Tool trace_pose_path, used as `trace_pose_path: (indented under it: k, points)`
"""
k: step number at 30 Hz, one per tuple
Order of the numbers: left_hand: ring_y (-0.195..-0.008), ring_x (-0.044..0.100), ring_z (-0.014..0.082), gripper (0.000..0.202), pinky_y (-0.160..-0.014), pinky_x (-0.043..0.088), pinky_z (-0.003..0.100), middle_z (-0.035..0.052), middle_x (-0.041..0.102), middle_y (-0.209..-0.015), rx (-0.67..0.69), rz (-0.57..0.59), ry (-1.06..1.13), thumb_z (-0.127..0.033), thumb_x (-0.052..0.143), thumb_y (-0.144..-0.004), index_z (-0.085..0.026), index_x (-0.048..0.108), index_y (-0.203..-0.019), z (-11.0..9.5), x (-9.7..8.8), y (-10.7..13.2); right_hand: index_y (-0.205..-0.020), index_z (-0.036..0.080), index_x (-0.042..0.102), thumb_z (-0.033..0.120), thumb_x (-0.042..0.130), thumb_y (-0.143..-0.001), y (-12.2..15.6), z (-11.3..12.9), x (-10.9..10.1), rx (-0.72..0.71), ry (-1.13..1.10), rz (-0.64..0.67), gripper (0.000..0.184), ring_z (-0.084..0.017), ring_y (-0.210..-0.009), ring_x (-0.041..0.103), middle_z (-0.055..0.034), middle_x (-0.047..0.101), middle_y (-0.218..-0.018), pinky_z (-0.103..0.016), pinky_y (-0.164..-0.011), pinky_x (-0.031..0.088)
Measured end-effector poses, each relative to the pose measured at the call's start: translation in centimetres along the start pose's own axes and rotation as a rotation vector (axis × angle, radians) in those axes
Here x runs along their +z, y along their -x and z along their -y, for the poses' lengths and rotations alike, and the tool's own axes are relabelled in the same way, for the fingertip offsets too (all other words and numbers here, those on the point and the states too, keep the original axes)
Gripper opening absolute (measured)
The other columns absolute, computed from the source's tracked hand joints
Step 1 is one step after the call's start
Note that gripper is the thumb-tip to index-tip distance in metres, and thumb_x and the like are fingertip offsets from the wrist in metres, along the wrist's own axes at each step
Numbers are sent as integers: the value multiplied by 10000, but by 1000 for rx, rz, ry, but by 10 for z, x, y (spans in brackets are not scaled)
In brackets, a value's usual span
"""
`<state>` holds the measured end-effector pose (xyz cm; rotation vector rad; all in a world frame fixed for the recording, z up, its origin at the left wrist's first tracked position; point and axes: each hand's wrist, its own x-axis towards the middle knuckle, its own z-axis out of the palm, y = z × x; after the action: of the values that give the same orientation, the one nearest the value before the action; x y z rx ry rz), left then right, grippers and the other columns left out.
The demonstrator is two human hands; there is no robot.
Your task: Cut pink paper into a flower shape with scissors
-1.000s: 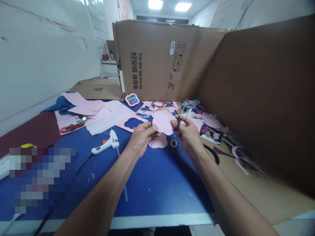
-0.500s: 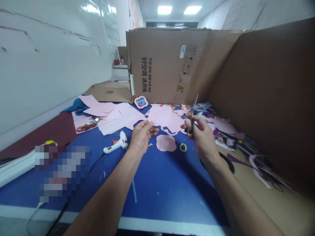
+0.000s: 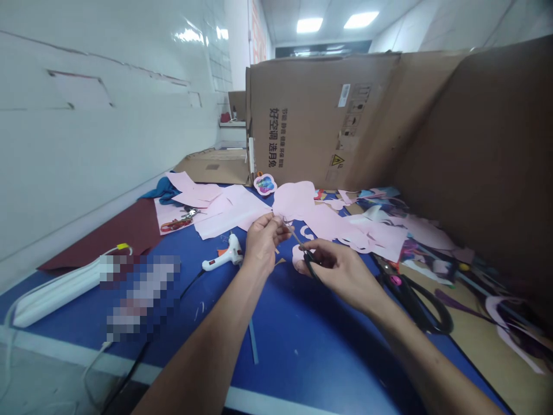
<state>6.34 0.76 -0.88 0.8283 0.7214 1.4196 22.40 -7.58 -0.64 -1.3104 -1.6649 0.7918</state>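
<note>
My left hand (image 3: 264,239) pinches the lower edge of a piece of pink paper (image 3: 294,199) with a rounded outline. In my right hand (image 3: 341,266) is a pair of small scissors (image 3: 308,257) with dark handles. Their blades point up and left, reaching the paper edge beside my left fingers; whether the blades are apart is too small to tell. A pink scalloped cutout (image 3: 297,258) lies on the blue table below, partly covered by my right hand and the scissors.
A white glue gun (image 3: 224,253) lies left of my left hand. Larger black-handled shears (image 3: 415,300) rest at the right by paper scraps (image 3: 384,233). Pink sheets (image 3: 233,207) and a flower-shaped tag (image 3: 265,184) lie farther back, before a tall cardboard box (image 3: 302,127).
My right hand has moved left and down, bringing the scissors from upright to the paper's edge. The left hand keeps hold of the paper. The view has swung left, uncovering the shears.
</note>
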Motion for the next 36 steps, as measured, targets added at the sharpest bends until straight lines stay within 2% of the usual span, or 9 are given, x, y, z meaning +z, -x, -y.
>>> trace_pose_path:
  k: [6,19,30,36]
  points:
    - [-682,725,169,330,-645,539,266,9,689,-771,13,-3,-8,-359,859,-678,-169,650,-848,3,0,-1,-1003,268,753,402,749,-873,1,1,1,-28,66,15,187,-154,-621,444,33,569,-680,-272,-556,322]
    - [-653,721,181,337,-611,545,269,11,681,-728,72,-8,-42,-396,855,-670,-166,664,-826,7,-1,-2,-1094,269,753,399,732,-864,1,6,0,13,135,14,265,-154,-654,486,37,613,-716,-264,-582,354]
    - [-631,721,183,315,-601,530,269,12,694,-720,67,-16,-27,-351,844,-664,-172,645,-831,3,1,0,-1056,275,745,414,711,-868,1,6,0,-29,216,-5,235,-175,-655,552,23,656,-729,-276,-596,388]
    - [-639,730,195,330,-618,538,286,36,737,-781,44,-25,2,-328,839,-653,-191,605,-841,0,3,2,-1097,276,768,428,689,-862,0,5,-1,-59,236,-22,291,-190,-664,591,5,700,-741,-282,-596,418]
